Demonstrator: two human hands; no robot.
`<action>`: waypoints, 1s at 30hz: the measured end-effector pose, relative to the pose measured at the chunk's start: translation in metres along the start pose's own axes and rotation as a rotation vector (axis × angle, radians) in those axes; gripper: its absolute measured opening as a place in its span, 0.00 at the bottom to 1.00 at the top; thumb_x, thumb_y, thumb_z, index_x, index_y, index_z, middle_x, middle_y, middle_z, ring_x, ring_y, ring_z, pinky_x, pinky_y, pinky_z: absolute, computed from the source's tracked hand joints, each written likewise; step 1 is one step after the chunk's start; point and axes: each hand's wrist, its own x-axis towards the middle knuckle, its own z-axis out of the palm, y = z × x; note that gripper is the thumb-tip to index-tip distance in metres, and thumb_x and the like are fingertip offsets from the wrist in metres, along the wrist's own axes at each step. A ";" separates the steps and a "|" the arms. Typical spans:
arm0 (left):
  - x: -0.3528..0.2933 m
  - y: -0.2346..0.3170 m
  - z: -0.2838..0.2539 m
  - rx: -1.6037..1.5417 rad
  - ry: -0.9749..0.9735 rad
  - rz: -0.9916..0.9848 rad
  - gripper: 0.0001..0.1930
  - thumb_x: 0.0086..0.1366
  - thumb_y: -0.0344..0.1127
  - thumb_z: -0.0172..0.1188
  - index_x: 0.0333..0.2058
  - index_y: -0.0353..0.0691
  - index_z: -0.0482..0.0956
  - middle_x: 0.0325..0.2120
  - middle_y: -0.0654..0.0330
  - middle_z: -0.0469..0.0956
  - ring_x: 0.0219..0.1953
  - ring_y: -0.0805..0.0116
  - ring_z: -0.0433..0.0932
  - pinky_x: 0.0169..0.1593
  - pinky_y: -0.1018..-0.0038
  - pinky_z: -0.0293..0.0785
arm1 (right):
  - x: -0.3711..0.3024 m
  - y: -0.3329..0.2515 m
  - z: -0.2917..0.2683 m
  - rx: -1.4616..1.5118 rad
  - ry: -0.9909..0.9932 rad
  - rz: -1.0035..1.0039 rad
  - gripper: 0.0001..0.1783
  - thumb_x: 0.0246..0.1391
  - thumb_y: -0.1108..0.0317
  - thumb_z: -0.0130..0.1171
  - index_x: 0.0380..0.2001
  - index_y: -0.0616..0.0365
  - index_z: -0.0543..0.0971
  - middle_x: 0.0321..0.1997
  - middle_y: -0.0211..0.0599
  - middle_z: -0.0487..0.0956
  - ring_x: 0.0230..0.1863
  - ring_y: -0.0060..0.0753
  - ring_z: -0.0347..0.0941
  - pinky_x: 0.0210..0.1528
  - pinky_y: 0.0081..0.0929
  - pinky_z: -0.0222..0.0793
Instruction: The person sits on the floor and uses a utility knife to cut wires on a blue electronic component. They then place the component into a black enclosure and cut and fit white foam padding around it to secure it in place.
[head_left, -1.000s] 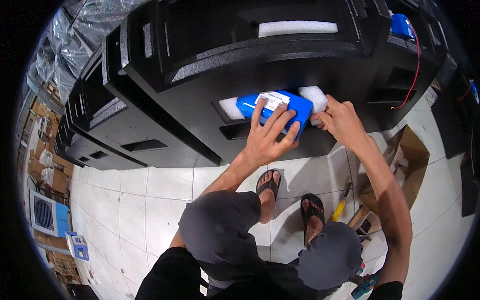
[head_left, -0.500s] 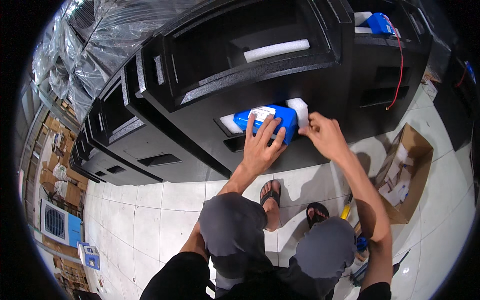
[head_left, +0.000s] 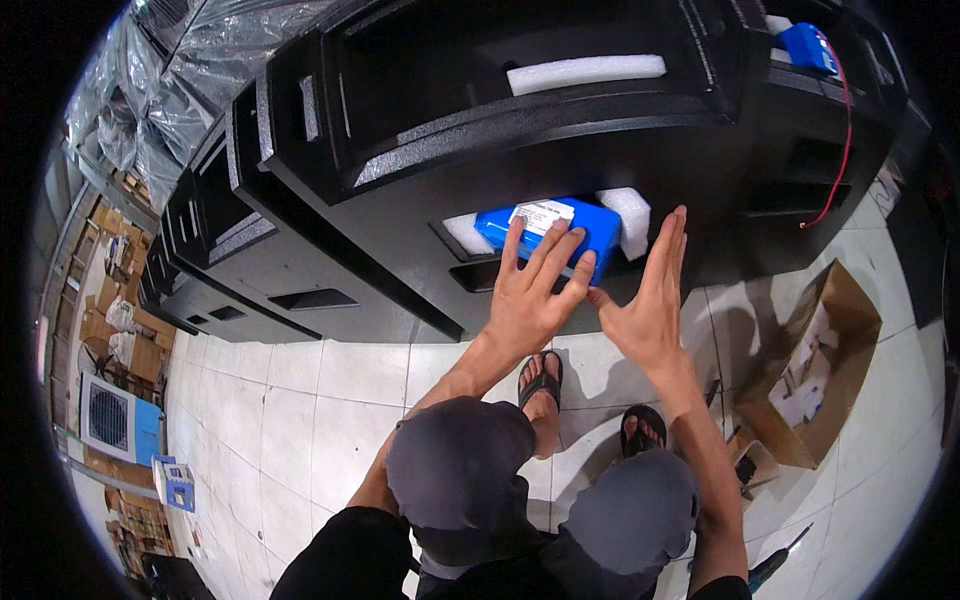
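Note:
A blue wrapped battery pack (head_left: 602, 226) with a white label sits tilted partway in a cutout of a black cabinet (head_left: 385, 250). White foam pieces flank it: one foam block (head_left: 627, 218) at its right end, another foam pad (head_left: 466, 234) at its left. My left hand (head_left: 532, 302) lies over the pack's front, fingers spread and resting on its face and label. Just right of it, my right hand (head_left: 648, 312) is held up, fingers stretched and thumb out, with nothing in it. Its thumb tip is close to the pack's lower right corner.
A foam strip (head_left: 590, 72) lies in the cabinet's upper recess. Another blue pack (head_left: 808, 48) with a red wire (head_left: 848, 135) sits at upper right. An open carton (head_left: 835, 390) of scraps stands on the floor at right. More black cabinets (head_left: 240, 265) line up leftward.
My right hand has let go of the right foam block and opened out, now lower and nearer my left hand. The foam sits beside the pack. The view has shifted slightly.

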 end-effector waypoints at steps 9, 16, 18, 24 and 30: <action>0.001 0.000 0.003 0.075 0.090 0.030 0.29 0.50 0.40 0.70 0.52 0.44 0.72 0.51 0.49 0.74 0.55 0.50 0.76 0.63 0.39 0.58 | -0.016 -0.020 0.029 0.108 0.138 0.077 0.50 0.46 0.76 0.63 0.68 0.78 0.47 0.71 0.75 0.47 0.73 0.72 0.44 0.72 0.60 0.43; 0.009 0.007 0.010 0.109 0.111 -0.020 0.22 0.55 0.36 0.64 0.50 0.44 0.74 0.50 0.48 0.74 0.55 0.50 0.75 0.63 0.39 0.57 | -0.013 -0.021 0.037 0.084 0.148 0.046 0.42 0.48 0.82 0.58 0.66 0.78 0.54 0.69 0.73 0.55 0.72 0.69 0.50 0.72 0.60 0.44; 0.010 0.009 0.011 0.098 0.064 -0.036 0.21 0.55 0.36 0.63 0.49 0.43 0.75 0.51 0.48 0.74 0.57 0.50 0.73 0.64 0.39 0.55 | -0.010 -0.017 0.034 0.058 0.114 0.035 0.42 0.48 0.82 0.58 0.67 0.75 0.54 0.69 0.71 0.56 0.72 0.65 0.50 0.73 0.57 0.43; 0.031 -0.012 -0.028 0.067 -0.157 0.127 0.21 0.55 0.41 0.65 0.47 0.42 0.76 0.53 0.52 0.73 0.62 0.51 0.67 0.65 0.40 0.53 | -0.007 -0.014 0.031 0.121 0.063 0.056 0.42 0.50 0.82 0.58 0.68 0.71 0.54 0.70 0.70 0.54 0.72 0.65 0.50 0.73 0.50 0.44; 0.115 -0.059 -0.064 0.117 0.073 -0.132 0.48 0.43 0.63 0.74 0.54 0.31 0.70 0.57 0.42 0.67 0.61 0.46 0.64 0.62 0.55 0.63 | -0.009 -0.012 0.033 -0.016 0.042 0.012 0.41 0.59 0.69 0.54 0.68 0.75 0.48 0.70 0.75 0.49 0.73 0.73 0.43 0.73 0.58 0.38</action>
